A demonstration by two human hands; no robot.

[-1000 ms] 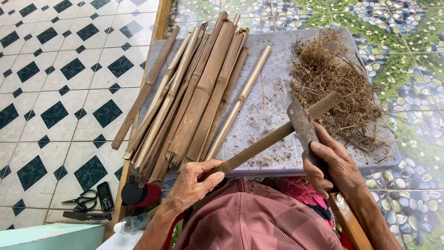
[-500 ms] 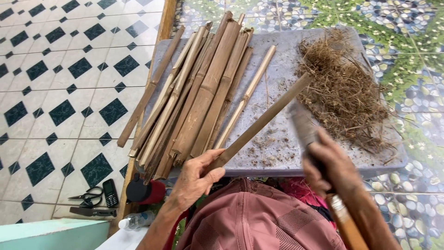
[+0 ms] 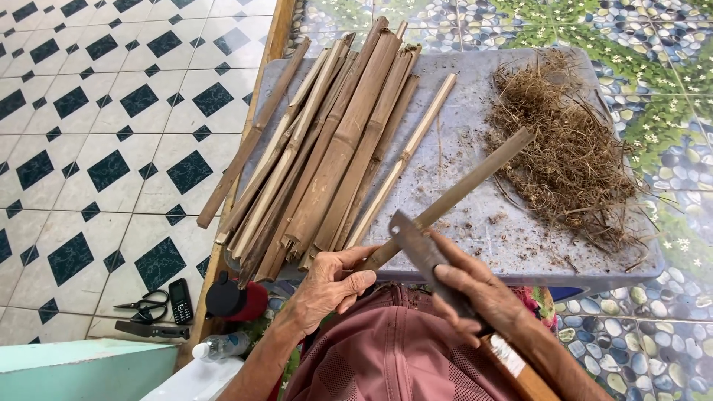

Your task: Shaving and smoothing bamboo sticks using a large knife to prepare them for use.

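My left hand [image 3: 327, 286] grips the near end of a long bamboo strip [image 3: 460, 191] that slants up to the right over the grey table [image 3: 460, 223]. My right hand [image 3: 483, 297] holds a big knife by its wooden handle [image 3: 520, 367]. The dull metal blade [image 3: 416, 249] lies against the strip close to my left hand. A stack of split bamboo strips [image 3: 334, 148] rests on the table's left half. On the right half lies a heap of dry brown shavings [image 3: 568, 152].
On the tiled floor at left lie black scissors [image 3: 141, 304], a small black phone [image 3: 180, 300], a dark folding tool [image 3: 152, 330], a red and black flask [image 3: 236, 299] and a plastic bottle [image 3: 219, 347]. Pebble-pattern flooring lies to the right. My pink-clothed lap [image 3: 394, 356] is below the table.
The strip has swung so its far end points more up and right. My right hand with the knife has moved left and down, bringing the blade onto the strip near my left hand.
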